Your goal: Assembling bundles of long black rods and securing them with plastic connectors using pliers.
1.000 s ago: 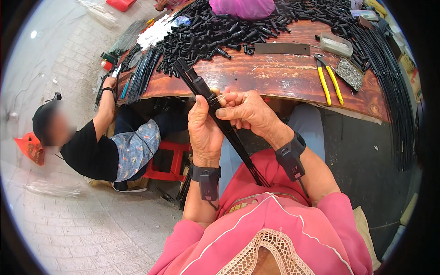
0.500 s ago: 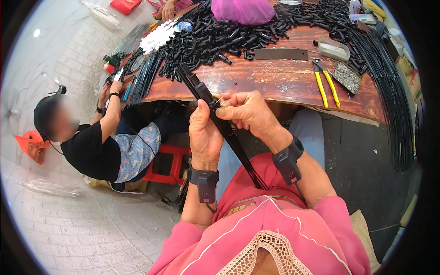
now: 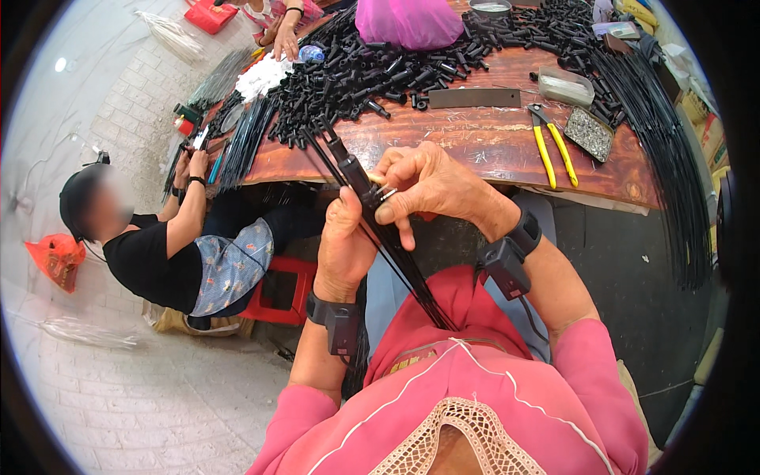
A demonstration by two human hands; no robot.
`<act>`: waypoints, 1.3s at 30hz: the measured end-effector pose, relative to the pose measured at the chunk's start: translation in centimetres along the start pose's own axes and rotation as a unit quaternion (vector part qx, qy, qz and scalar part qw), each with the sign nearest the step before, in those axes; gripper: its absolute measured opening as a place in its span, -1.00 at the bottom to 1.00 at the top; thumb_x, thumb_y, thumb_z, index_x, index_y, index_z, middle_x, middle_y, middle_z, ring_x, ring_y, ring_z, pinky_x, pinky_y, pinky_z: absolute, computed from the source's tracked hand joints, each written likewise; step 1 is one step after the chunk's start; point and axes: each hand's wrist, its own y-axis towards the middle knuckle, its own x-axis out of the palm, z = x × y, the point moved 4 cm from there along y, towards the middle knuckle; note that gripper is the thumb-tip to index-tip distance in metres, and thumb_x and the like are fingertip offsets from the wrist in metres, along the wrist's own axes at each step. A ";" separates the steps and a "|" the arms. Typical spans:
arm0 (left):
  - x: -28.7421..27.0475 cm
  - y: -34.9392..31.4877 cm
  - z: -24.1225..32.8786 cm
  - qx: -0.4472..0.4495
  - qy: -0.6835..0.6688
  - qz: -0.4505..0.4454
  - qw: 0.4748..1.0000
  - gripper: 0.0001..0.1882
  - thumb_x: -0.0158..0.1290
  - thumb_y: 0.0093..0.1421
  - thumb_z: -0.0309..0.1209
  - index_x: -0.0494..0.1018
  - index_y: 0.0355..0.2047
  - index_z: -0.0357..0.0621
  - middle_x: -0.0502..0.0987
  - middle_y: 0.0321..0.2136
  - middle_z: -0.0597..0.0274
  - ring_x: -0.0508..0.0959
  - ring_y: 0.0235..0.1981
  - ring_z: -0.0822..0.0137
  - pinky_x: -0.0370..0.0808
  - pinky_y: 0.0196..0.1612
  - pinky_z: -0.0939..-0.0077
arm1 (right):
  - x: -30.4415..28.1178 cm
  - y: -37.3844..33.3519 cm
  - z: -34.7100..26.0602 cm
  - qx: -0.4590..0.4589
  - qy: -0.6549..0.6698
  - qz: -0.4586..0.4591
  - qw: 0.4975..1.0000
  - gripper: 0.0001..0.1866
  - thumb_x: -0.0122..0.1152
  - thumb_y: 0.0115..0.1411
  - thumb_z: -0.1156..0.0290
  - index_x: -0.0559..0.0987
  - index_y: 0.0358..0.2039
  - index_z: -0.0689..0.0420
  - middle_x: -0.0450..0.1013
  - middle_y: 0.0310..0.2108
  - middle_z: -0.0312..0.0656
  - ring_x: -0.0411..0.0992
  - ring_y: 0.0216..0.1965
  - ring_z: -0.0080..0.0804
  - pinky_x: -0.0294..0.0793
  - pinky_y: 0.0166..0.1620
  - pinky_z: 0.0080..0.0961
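My left hand (image 3: 345, 241) is closed around a bundle of thin black rods (image 3: 408, 281) that slants from above the table edge down to my lap. A thicker black tubular piece (image 3: 351, 168) stands among the rods at the upper end. My right hand (image 3: 423, 186) is closed in a pinch beside that piece, thumb against forefinger. Between these fingertips a small silvery metal piece (image 3: 386, 192) shows; it is too small to name surely. The fingers hide part of the rods where both hands meet.
A wooden table (image 3: 475, 134) bears a heap of black tubular pieces (image 3: 388, 67), a flat metal bar (image 3: 475, 97), yellow-handled pliers (image 3: 552, 146) and a tray of small metal bits (image 3: 590, 133). More black rods (image 3: 661, 158) overhang its right side. A co-worker (image 3: 158, 253) sits at left.
My right hand has shifted slightly up and right, and its silvery piece shows more clearly. The rods' upper ends have fanned apart. Another person's hand has reached over the white pile at the back.
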 end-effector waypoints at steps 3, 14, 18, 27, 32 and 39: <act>1.2 0.2 -0.7 0.016 0.004 0.001 1.000 -0.39 -0.27 0.29 0.22 0.35 0.01 -0.01 0.45 -0.59 0.06 0.46 -0.70 0.15 0.40 -0.60 0.29 | 0.3 0.1 -0.1 -0.036 0.049 0.003 0.998 -0.74 0.55 -0.20 0.45 0.58 -0.60 0.27 0.42 -0.53 -0.26 0.41 -0.45 -0.54 0.39 -0.28 -0.54; 1.2 0.2 -0.9 0.083 -0.114 0.055 0.988 -0.43 -0.17 0.32 0.12 0.38 0.00 -0.13 0.31 -0.69 0.29 0.21 -0.82 0.49 0.17 -0.74 0.58 | 2.4 -0.9 1.1 -0.011 0.079 0.143 0.987 -0.77 0.50 -0.13 0.54 0.58 -0.47 0.28 0.48 -0.43 -0.25 0.46 -0.33 -0.56 0.47 -0.21 -0.55; 1.3 0.3 -0.4 0.117 -0.070 0.145 0.980 -0.40 -0.08 0.32 0.03 0.34 0.06 -0.30 0.36 -0.66 0.31 0.25 -0.78 0.55 0.19 -0.73 0.63 | 2.9 -1.6 0.5 -0.046 0.003 0.218 0.975 -0.72 0.49 -0.09 0.42 0.59 -0.38 0.24 0.48 -0.46 -0.24 0.46 -0.32 -0.49 0.48 -0.20 -0.46; 1.3 0.3 0.1 0.128 -0.014 0.190 0.973 -0.42 -0.06 0.32 0.00 0.34 0.05 -0.30 0.43 -0.58 0.28 0.27 -0.76 0.56 0.20 -0.71 0.66 | 3.2 -1.6 -1.2 -0.122 -0.282 0.251 0.918 -0.83 0.32 0.02 0.41 0.53 -0.54 0.22 0.44 -0.56 -0.17 0.40 -0.47 -0.23 0.36 -0.41 -0.28; 1.2 0.2 0.0 0.110 -0.050 0.153 0.981 -0.49 -0.08 0.33 0.01 0.38 -0.11 -0.28 0.43 -0.62 0.21 0.29 -0.78 0.52 0.20 -0.72 0.64 | 2.4 -1.4 -0.4 0.127 0.125 0.167 0.970 -0.76 0.07 0.21 0.42 0.57 -0.48 0.31 0.54 -0.55 -0.16 0.36 -0.67 -0.65 0.24 -0.66 -0.73; 0.8 0.2 -0.1 0.102 -0.055 0.153 0.981 -0.47 -0.10 0.34 0.02 0.44 -0.26 -0.32 0.42 -0.66 0.22 0.30 -0.77 0.51 0.21 -0.72 0.64 | 1.4 -1.7 0.0 0.077 0.121 0.073 0.987 -0.79 0.07 0.26 0.44 0.60 -0.36 0.33 0.54 -0.51 -0.17 0.40 -0.63 -0.64 0.31 -0.60 -0.75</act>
